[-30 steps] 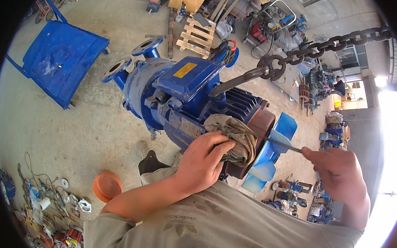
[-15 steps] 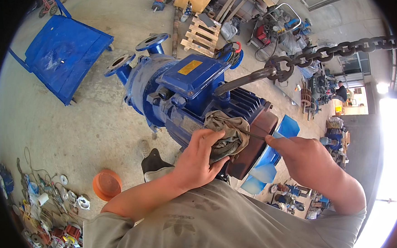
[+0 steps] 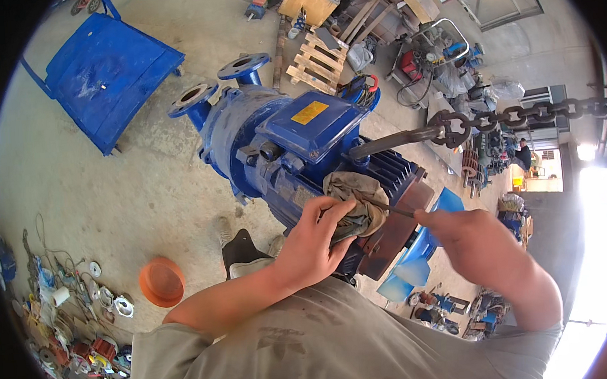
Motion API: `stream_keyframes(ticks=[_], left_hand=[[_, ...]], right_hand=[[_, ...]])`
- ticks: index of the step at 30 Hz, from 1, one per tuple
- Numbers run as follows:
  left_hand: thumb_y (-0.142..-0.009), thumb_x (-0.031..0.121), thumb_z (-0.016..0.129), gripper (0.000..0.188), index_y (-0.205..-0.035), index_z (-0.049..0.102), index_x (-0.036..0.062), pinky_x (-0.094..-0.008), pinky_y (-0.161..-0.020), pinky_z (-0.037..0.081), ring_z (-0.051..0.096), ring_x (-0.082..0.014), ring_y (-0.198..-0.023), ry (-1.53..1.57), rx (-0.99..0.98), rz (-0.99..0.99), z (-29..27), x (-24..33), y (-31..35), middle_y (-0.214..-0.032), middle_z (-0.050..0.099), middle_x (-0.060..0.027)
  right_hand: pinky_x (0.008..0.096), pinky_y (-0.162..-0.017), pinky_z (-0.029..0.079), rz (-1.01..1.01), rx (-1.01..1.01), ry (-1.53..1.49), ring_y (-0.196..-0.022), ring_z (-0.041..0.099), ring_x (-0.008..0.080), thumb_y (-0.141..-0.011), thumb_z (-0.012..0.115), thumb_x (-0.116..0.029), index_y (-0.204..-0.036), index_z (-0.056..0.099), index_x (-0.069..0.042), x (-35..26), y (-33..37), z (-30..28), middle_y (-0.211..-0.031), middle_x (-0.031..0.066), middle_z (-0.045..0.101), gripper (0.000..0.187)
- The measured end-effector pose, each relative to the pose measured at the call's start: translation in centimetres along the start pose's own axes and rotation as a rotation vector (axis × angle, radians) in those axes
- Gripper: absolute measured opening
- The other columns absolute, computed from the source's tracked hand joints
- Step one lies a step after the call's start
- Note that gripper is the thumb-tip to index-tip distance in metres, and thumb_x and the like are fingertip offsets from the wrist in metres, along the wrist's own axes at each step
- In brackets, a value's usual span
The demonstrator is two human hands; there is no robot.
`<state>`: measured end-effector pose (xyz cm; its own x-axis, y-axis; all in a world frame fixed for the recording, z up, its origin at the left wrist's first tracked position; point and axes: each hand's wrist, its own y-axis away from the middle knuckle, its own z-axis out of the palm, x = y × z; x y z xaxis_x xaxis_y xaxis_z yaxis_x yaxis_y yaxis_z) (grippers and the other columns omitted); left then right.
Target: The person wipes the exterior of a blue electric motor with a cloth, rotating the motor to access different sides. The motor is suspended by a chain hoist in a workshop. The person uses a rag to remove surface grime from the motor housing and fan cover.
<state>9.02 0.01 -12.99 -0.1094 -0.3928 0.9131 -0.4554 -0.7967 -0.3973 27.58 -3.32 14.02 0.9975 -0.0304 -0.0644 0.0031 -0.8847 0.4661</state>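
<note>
A blue pump with a finned electric motor (image 3: 237, 134) lies before me, its two flanged ports at the far left. My left hand (image 3: 307, 252) is closed on a crumpled grey-brown rag (image 3: 352, 185) against the motor's side. In my right hand (image 3: 477, 241), closed around its end, is a thin dark metal rod (image 3: 401, 212); its other end reaches the rag, where the tip is hard to make out. Beside that hand, a pale-blue fan (image 3: 411, 273) sits at the motor's reddish-brown end. A heavy chain (image 3: 511, 118) runs from the right to a long metal link at the motor's top.
An orange tub (image 3: 162, 281) stands on the floor at left, near scattered machine parts (image 3: 101, 355). A blue metal cart (image 3: 105, 69) is at the far left. Beyond the pump are a wooden pallet (image 3: 317, 63) and a wheeled machine (image 3: 414, 64). A person (image 3: 523, 154) is far right.
The view has shifted slightly, and the pump, chain and floor things sit a little differently in it. Both hands keep hold of the rag and rod; the rod meets the rag at nearly the same place.
</note>
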Motion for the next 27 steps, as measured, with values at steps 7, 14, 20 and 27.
stream_keyframes(ticks=[7,14,20,27], left_hand=[[-0.084,0.004,0.084,0.075,-0.153,0.053,0.0072,-0.0432,-0.098,0.058,0.066,-0.0378,-0.121,0.040,-0.198,0.098,1.0,1.0,-0.6,-0.147,0.052,-0.0182],[-0.090,0.008,0.084,0.074,-0.156,0.052,0.0125,-0.0422,-0.091,0.061,0.068,-0.0370,-0.112,-0.021,-0.152,0.006,0.4,0.4,-2.2,-0.152,0.046,-0.0213],[-0.085,0.006,0.083,0.068,-0.148,0.058,0.0104,-0.0438,-0.086,0.061,0.070,-0.0362,-0.105,-0.229,-0.321,-0.045,-0.2,-0.6,-3.3,-0.143,0.054,-0.0160],[-0.095,0.012,0.069,0.019,-0.112,0.066,0.0025,-0.0519,-0.077,0.060,0.073,-0.0405,-0.090,-0.906,-0.708,-0.390,-10.2,-3.1,-3.4,-0.102,0.069,-0.0174]], right_hand=[[0.0419,-0.067,0.057,0.203,-0.047,0.024,-0.072,0.074,0.0376,-0.095,0.068,0.004,-0.123,0.078,-0.004,-1.5,3.3,-4.6,-0.085,0.0216,0.074,0.031],[0.0404,-0.066,0.055,0.042,0.020,-0.102,-0.065,0.071,0.0334,-0.097,0.067,0.004,-0.126,0.078,-0.006,1.7,-0.3,0.1,-0.080,0.0180,0.073,0.033],[0.0334,-0.060,0.053,0.260,0.004,-0.017,-0.063,0.072,0.0233,-0.088,0.066,0.011,-0.116,0.081,0.000,3.8,7.2,-7.7,-0.077,0.0163,0.074,0.034],[0.0307,-0.059,0.051,0.337,0.269,-0.199,-0.062,0.071,0.0233,-0.083,0.062,0.018,-0.111,0.078,0.006,6.7,12.0,-6.6,-0.078,0.0162,0.074,0.035]])
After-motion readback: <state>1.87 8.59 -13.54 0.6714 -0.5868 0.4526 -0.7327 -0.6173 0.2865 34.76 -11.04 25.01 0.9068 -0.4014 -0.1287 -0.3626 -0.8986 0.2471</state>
